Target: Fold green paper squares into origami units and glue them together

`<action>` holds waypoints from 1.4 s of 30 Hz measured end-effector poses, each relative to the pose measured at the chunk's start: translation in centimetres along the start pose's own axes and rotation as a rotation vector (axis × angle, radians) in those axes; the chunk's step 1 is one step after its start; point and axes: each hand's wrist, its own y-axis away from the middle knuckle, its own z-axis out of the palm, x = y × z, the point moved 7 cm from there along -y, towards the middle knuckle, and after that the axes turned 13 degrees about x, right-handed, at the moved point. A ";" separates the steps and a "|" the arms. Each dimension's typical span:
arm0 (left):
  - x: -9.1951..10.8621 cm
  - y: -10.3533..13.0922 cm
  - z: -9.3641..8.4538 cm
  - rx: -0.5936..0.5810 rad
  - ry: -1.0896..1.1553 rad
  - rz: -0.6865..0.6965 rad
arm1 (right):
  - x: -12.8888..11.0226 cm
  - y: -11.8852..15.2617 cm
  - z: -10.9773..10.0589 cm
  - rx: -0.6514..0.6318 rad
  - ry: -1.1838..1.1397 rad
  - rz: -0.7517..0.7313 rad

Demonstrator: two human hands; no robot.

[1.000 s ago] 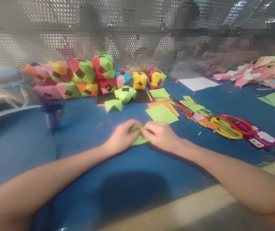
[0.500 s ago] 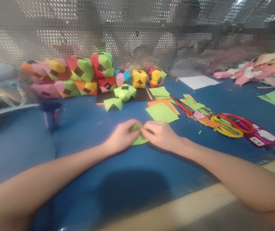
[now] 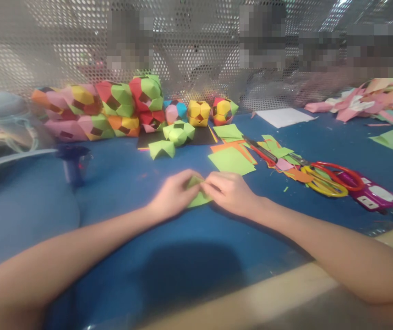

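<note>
A small piece of light green paper (image 3: 199,198) lies low over the blue tabletop (image 3: 128,261), partly covered by both hands. My left hand (image 3: 176,193) pinches its left side, fingers curled over the top. On the other side, my right hand (image 3: 230,191) is closed on the paper's upper right edge, its fingertips meeting those of the left. The folds under the fingers are hidden. Just beyond the hands rests a stack of green square sheets (image 3: 232,160) over orange ones. A folded green paper unit (image 3: 162,149) and a partly joined green paper form (image 3: 179,132) sit farther back.
Several colourful folded-paper balls (image 3: 116,98) are piled along a perforated metal screen (image 3: 196,55). To the right lie red-and-yellow-handled scissors (image 3: 330,178), a purple power strip (image 3: 371,192) and paper scraps. A dark blue cup-like object (image 3: 73,165) stands left. Pink strips (image 3: 361,101) are heaped far right.
Almost nothing differs. Both hands stay pinched on the green paper, with only a very slight shift of the fingers.
</note>
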 end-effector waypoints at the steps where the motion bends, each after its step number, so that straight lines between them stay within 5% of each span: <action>1: 0.0 0.0 -0.2 0.020 -0.003 -0.001 | -0.1 -0.1 -0.1 0.009 0.002 0.000; 15: -1.0 -0.4 -0.9 0.132 0.023 -0.040 | -0.1 -0.4 -0.6 0.038 -0.001 0.024; 19: -1.3 -0.5 -1.0 0.118 0.004 -0.067 | 1.1 -1.3 -2.3 0.120 -0.010 0.098; 23: 1.1 0.9 0.4 -0.115 0.025 0.129 | 2.4 -2.1 -4.4 0.243 -0.002 0.164; 26: 3.0 2.3 1.3 -0.268 0.057 0.308 | 2.1 -2.3 -4.3 0.195 -0.069 0.124; 31: 1.9 1.3 0.2 -0.055 -0.057 0.163 | -0.7 -1.5 -2.7 0.031 -0.152 -0.148; 35: 1.4 1.0 0.1 -0.018 -0.074 0.123 | -1.6 -1.0 -1.9 0.041 -0.039 -0.242; 39: 0.7 0.5 -0.3 0.013 -0.084 0.082 | -0.9 -1.2 -1.5 -0.005 -0.009 -0.212; 42: -0.3 -0.3 -1.3 0.089 -0.134 0.023 | 2.5 -1.9 -1.9 -0.046 0.109 0.023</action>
